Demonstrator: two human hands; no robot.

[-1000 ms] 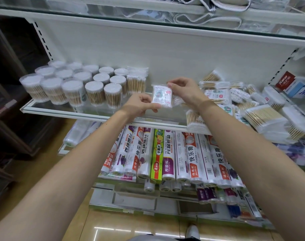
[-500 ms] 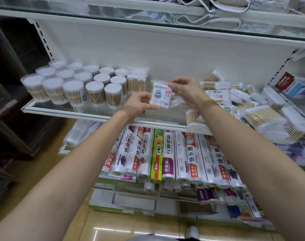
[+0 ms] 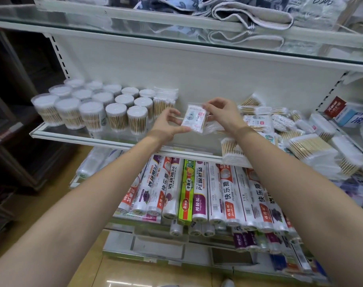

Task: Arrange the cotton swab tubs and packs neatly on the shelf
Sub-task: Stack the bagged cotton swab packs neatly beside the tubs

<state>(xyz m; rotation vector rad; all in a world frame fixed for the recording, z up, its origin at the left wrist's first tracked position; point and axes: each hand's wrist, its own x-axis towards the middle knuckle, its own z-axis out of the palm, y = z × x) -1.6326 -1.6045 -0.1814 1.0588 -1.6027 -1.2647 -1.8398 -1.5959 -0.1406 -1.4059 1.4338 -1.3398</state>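
Both hands pinch one swab pack (image 3: 194,120) upright, left hand (image 3: 168,125) at its bottom, right hand (image 3: 223,112) at its top, printed face toward the camera.

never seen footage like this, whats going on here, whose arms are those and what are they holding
No machine here: a person wears a camera on the head, so you look down along their own two arms at a shop shelf. The left hand and right hand together hold one small printed pack of cotton swabs above the shelf's open middle. On the shelf's left stand round swab tubs in tidy rows; on its right lies a loose heap of swab packs. Below are rolls of plastic wrap.
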